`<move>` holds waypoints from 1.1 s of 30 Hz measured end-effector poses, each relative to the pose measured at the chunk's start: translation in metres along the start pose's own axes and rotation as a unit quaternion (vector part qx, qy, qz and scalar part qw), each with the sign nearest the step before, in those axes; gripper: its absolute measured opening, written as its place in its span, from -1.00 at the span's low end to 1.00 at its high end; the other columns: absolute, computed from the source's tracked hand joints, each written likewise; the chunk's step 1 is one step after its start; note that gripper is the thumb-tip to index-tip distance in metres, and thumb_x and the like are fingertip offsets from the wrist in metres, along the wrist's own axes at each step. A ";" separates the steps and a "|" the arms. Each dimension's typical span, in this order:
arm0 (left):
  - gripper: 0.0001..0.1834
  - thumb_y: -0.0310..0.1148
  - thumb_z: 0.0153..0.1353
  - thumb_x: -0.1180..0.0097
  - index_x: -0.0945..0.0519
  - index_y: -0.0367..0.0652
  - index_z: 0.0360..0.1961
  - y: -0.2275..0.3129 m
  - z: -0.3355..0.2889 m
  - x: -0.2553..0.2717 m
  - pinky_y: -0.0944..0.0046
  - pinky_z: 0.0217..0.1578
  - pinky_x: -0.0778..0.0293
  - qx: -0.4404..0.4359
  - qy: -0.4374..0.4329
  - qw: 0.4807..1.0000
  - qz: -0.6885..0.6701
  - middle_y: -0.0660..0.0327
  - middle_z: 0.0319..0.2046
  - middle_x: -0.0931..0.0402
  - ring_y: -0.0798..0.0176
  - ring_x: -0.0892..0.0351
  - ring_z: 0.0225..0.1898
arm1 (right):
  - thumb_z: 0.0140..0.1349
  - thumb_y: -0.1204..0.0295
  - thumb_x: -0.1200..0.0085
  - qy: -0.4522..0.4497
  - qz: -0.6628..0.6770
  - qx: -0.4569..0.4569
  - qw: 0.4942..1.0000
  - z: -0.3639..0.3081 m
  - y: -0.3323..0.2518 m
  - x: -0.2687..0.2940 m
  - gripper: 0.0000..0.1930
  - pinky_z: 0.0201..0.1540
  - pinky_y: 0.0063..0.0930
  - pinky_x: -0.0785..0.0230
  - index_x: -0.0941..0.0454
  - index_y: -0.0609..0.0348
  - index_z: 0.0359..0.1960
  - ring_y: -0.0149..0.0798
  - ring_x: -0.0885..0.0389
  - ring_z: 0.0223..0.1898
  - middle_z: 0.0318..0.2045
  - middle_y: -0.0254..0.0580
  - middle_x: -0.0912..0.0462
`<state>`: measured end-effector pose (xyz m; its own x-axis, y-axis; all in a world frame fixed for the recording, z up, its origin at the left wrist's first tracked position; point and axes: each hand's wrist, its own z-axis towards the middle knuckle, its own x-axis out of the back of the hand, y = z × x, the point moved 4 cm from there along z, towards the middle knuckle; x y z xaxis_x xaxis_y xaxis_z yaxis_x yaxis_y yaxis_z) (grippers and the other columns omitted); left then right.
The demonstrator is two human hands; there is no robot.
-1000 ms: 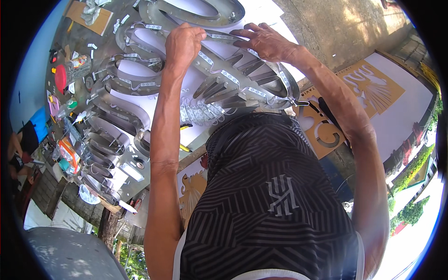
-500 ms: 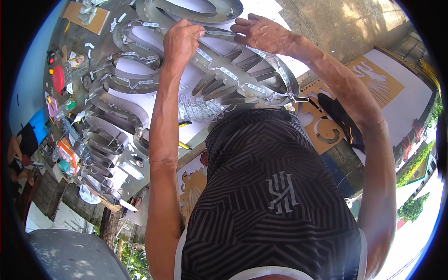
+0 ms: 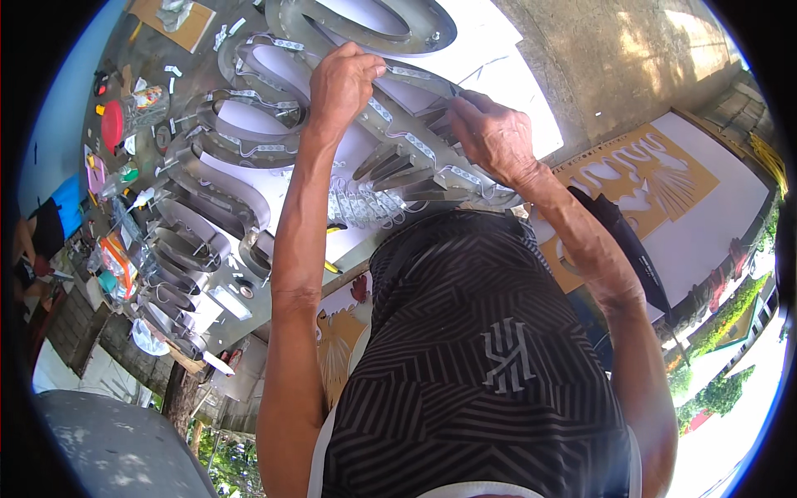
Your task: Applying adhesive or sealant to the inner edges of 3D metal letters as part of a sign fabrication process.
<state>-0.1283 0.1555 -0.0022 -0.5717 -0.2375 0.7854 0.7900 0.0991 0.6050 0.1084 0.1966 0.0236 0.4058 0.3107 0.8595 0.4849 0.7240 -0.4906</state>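
Observation:
My left hand [image 3: 342, 87] is closed in a pinch on a string of white LED modules [image 3: 411, 74] at the upper middle. Lower right of it, my right hand [image 3: 496, 137] has its fingers curled in, the fingertips meeting the same string. The string lies along a grey sheet-metal channel letter [image 3: 394, 170] with thin upright fins, and more modules joined by wire run down inside it. What sits under my right palm is hidden. A loose bundle of LED modules [image 3: 365, 206] lies just nearer to me, beside the letter.
More metal channel letters [image 3: 224, 187] crowd the table's left side. Beyond them are a red round container [image 3: 111, 126], bags and small tools. A yellow-handled cutter [image 3: 332, 267] lies near the front edge. Cut-out brown boards [image 3: 618, 178] stand at right. Another person [image 3: 41, 245] is at far left.
My right hand has moved right and nearer to me along the letter, turning its back upward. The left hand keeps its pinch on the LED string. The whole view has shifted slightly.

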 end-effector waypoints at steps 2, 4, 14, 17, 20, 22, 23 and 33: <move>-0.91 -0.44 0.13 -0.33 -0.78 -0.16 -0.32 0.001 0.000 0.001 0.13 -0.23 -0.51 0.003 -0.004 1.000 -0.008 0.19 -0.43 -0.58 0.08 -0.59 -0.28 | 0.35 0.26 -0.12 -0.020 0.010 -0.013 1.000 0.001 -0.006 0.000 -0.76 -0.50 -0.21 -0.59 -0.67 0.16 -0.18 -0.05 -0.75 -0.49 -0.26 -0.04 -0.71; -0.91 -0.45 0.13 -0.33 -0.78 -0.17 -0.32 0.002 0.000 0.001 0.13 -0.23 -0.51 0.000 -0.003 1.000 -0.005 0.19 -0.44 -0.58 0.09 -0.59 -0.28 | 0.37 0.21 -0.11 -0.044 0.033 -0.057 0.997 0.003 -0.009 -0.005 -0.73 -0.49 -0.20 -0.59 -0.66 0.17 -0.19 -0.06 -0.73 -0.50 -0.29 -0.04 -0.69; -0.90 -0.46 0.12 -0.34 -0.78 -0.18 -0.32 0.004 0.001 0.005 0.14 -0.22 -0.51 0.019 -0.025 0.999 -0.026 0.18 -0.41 -0.60 0.10 -0.60 -0.27 | 0.46 0.06 0.06 -0.061 0.019 -0.192 0.979 0.010 -0.023 -0.020 -0.54 -0.50 -0.08 -0.55 -0.61 0.27 -0.29 0.09 -0.70 -0.51 -0.38 0.14 -0.66; -0.91 -0.46 0.12 -0.34 -0.78 -0.18 -0.32 0.004 0.003 0.005 0.14 -0.21 -0.51 0.022 -0.028 0.999 -0.025 0.19 -0.41 -0.60 0.10 -0.60 -0.27 | 0.48 0.09 0.09 -0.023 0.067 -0.211 0.975 0.010 -0.020 -0.018 -0.55 -0.41 -0.09 -0.57 -0.64 0.26 -0.27 0.08 -0.72 -0.44 -0.37 0.07 -0.67; -0.91 -0.47 0.12 -0.34 -0.78 -0.19 -0.33 0.005 0.003 0.005 0.14 -0.21 -0.51 0.019 -0.032 0.999 -0.016 0.19 -0.42 -0.59 0.10 -0.59 -0.27 | 0.49 0.14 0.10 0.009 0.143 -0.221 0.965 0.007 -0.011 -0.016 -0.56 -0.33 -0.13 -0.57 -0.66 0.29 -0.23 0.07 -0.72 -0.40 -0.34 0.04 -0.70; -0.91 -0.47 0.12 -0.34 -0.77 -0.19 -0.33 0.004 0.004 0.005 0.14 -0.21 -0.51 0.017 -0.031 0.999 -0.021 0.18 -0.43 -0.59 0.10 -0.59 -0.27 | 0.50 0.17 0.11 0.006 0.178 -0.229 0.957 0.006 -0.007 -0.014 -0.57 -0.28 -0.15 -0.57 -0.67 0.30 -0.20 0.07 -0.72 -0.38 -0.31 0.03 -0.71; -0.92 -0.48 0.11 -0.34 -0.77 -0.20 -0.34 0.004 0.003 0.005 0.14 -0.21 -0.51 0.015 -0.030 0.999 -0.026 0.18 -0.43 -0.58 0.09 -0.59 -0.28 | 0.50 0.18 0.11 -0.016 0.197 -0.264 0.944 0.007 -0.005 -0.012 -0.58 -0.25 -0.16 -0.57 -0.67 0.31 -0.16 0.09 -0.72 -0.36 -0.27 0.05 -0.72; -0.86 -0.52 0.10 -0.35 -0.77 -0.23 -0.28 0.008 0.003 0.007 0.17 -0.21 -0.52 -0.002 -0.017 1.000 -0.005 0.14 -0.42 -0.59 0.10 -0.62 -0.30 | 0.47 0.17 0.08 -0.059 0.192 -0.232 0.952 0.015 -0.004 -0.024 -0.61 -0.11 -0.06 -0.56 -0.64 0.25 -0.05 0.13 -0.70 -0.17 -0.14 0.07 -0.70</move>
<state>-0.1269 0.1576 0.0080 -0.5869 -0.2057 0.7831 0.7850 0.0927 0.6126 0.0851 0.1952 0.0075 0.5456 0.5843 0.6008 0.6189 0.2024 -0.7589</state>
